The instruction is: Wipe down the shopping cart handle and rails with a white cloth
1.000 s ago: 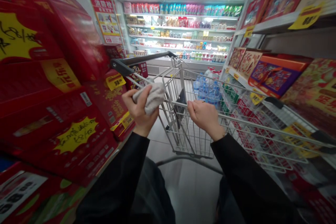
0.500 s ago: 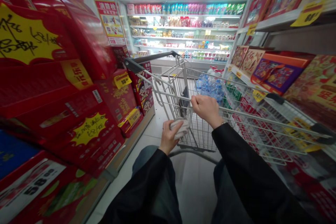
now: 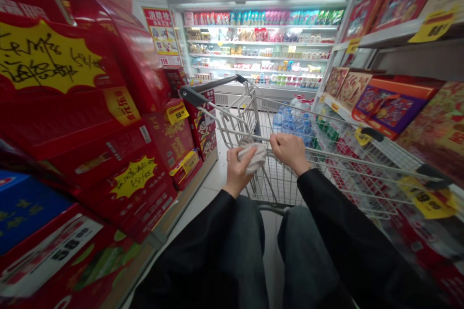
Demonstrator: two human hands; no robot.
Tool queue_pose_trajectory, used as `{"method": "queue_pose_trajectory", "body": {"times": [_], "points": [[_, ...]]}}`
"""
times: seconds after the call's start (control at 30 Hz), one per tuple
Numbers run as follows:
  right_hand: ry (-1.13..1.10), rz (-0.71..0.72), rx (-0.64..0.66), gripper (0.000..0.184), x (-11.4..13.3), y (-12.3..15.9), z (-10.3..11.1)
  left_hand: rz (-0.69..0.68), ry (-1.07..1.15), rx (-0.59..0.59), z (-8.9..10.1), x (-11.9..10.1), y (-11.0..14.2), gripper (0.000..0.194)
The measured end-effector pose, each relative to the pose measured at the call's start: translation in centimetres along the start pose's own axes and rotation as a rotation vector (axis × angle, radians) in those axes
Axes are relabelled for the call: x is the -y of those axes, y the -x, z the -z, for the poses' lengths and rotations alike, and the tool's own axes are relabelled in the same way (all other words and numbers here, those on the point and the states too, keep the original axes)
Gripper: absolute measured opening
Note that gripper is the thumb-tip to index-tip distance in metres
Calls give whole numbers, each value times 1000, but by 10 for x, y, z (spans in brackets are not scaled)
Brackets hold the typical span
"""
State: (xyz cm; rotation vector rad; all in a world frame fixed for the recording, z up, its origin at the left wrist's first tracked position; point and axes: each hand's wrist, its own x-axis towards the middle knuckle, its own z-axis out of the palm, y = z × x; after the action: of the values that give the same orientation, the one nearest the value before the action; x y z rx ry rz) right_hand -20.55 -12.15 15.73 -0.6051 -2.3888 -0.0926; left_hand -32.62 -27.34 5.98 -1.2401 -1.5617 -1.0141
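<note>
Red boxes pile up beside a wire shopping cart, and the left hand squeezes a gray cloth while the right hand shuts tight around the cart's bar.

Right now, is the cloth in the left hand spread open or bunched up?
Bunched up: the cloth forms a crumpled wad in the left hand, with no flat, spread part showing.
</note>
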Motion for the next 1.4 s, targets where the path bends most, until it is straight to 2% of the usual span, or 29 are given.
{"method": "queue_pose_trajectory", "body": {"times": [0.1, 0.17, 0.27, 0.4, 0.5, 0.57, 0.77, 0.87, 0.93, 1.13, 1.2, 1.27, 1.4], "points": [[3, 7, -3, 57, -2, -2, -2, -104, -1, 105, -9, -7, 34, 50], [-6, 23, -2, 57, -4, -3, -3, -131, -13, 141, -6, -4, 34, 50], [-16, 48, 0, 59, -7, -4, -3, -94, -46, 110, 7, 7, 2, 54], [-14, 46, 3, 59, -7, -2, -2, 37, -71, -43, 24, 25, -55, 64], [-17, 42, 2, 58, -5, 0, 0, 101, -62, -109, 27, 27, -68, 70], [-10, 32, -4, 58, -4, 1, 1, 107, -48, -76, 22, 22, -55, 68], [-2, 4, -3, 62, -3, 1, 2, 125, -19, 60, -5, -4, 43, 58], [-5, -1, -9, 62, -3, 2, 1, 98, -3, 121, -12, -11, 70, 56], [-1, -3, -20, 62, -2, 3, 0, 86, 2, 121, -10, -10, 63, 56], [2, 0, -53, 60, -3, 2, -3, 186, -33, -63, 10, 13, -26, 62], [-1, -1, -58, 61, -4, 2, -3, 211, -38, -88, 9, 14, -36, 63], [-11, 0, -56, 61, -5, 2, -2, 216, -33, -78, 1, 9, -22, 62], [-36, 11, -43, 61, -5, 1, 0, 168, 11, 22, -26, -9, 52, 49]]}}
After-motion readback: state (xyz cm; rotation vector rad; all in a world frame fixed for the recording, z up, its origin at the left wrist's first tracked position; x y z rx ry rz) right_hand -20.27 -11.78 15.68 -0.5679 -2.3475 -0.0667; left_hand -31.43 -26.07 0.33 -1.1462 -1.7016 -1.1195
